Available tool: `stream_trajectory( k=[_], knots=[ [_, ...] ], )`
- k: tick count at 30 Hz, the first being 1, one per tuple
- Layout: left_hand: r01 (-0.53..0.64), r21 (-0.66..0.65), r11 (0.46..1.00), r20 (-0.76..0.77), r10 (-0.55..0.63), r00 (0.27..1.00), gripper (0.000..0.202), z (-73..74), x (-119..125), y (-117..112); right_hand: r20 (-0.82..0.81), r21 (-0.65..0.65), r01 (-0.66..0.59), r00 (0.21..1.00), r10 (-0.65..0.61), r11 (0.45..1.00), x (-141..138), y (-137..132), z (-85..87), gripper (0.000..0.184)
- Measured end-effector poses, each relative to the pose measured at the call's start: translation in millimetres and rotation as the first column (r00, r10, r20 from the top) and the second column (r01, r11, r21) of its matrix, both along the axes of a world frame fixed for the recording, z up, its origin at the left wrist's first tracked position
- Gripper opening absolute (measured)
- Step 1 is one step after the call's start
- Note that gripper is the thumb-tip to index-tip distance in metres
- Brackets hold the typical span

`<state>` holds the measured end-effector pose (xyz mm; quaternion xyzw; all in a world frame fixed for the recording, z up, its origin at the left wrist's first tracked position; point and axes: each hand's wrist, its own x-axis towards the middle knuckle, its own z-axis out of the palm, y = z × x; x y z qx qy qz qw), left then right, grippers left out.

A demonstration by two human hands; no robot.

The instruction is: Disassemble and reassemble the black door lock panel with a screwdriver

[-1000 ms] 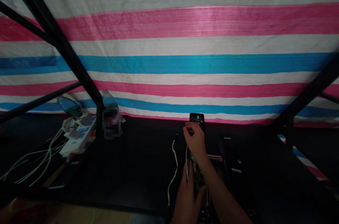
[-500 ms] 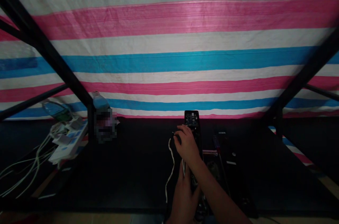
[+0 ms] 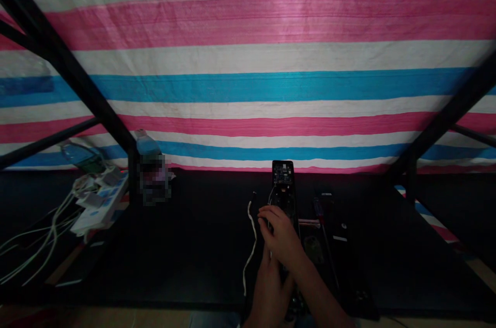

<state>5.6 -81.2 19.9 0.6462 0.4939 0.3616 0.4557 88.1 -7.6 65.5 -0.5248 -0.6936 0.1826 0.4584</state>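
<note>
A long, narrow black device (image 3: 287, 199) lies opened on the table, pointing away from me, with a circuit board (image 3: 282, 170) at its far end. A thin white wire (image 3: 270, 196) runs along its left side. My left hand (image 3: 270, 286) is at the device's near part, fingers forward along its left side and thumb on the right. Bent over the device's middle, my right hand (image 3: 282, 236) has thumb and fingers closed around the wire's path; its grip is partly hidden. Left of both hands lies a separate white cord (image 3: 251, 250) with a dark tip.
A screwdriver (image 3: 318, 208) and dark flat parts (image 3: 343, 245) lie right of the device. At the left are a white power strip (image 3: 101, 209) with tangled cables and a bottle (image 3: 147, 143). Black frame bars (image 3: 77, 85) stand before a striped sheet (image 3: 271, 85).
My right hand has moved back toward me along the device, uncovering its upper middle and the white wire there. My left hand stays nearly in place. The view has shifted slightly.
</note>
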Motion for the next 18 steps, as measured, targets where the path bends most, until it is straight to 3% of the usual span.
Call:
stream_trajectory(
  k=[7, 10, 14, 16, 18],
  knots=[
    [-0.01, 0.079, 0.997, 0.006, 0.01, 1.0, 0.08, -11.9, 1, 1, -0.11, 0.01, 0.002, 0.994, 0.0, 1.0, 12, -14, -0.5, 0.019],
    [-0.004, 0.082, 0.997, -0.018, 0.006, 1.0, 0.083, -16.6, 0, 2, -0.16, 0.087, 0.135, 0.98, -0.119, 0.987, 24, -22, -6.0, 0.018],
    [-0.015, 0.062, 0.998, -0.043, 0.018, 0.999, 0.079, -21.6, -2, 0, -0.229, 0.141, 0.466, 0.874, -0.429, 0.873, 41, -25, -19.1, 0.02],
    [-0.034, 0.07, 0.997, -0.028, 0.036, 0.999, 0.077, -23.8, -4, 0, -0.245, 0.094, 0.512, 0.843, -0.479, 0.854, 45, -25, -28.4, 0.027],
    [-0.05, 0.08, 0.996, -0.004, 0.05, 0.999, 0.073, -25.8, -5, -1, -0.258, 0.017, 0.471, 0.854, -0.451, 0.882, 45, -25, -38.6, 0.037]
  ],
)
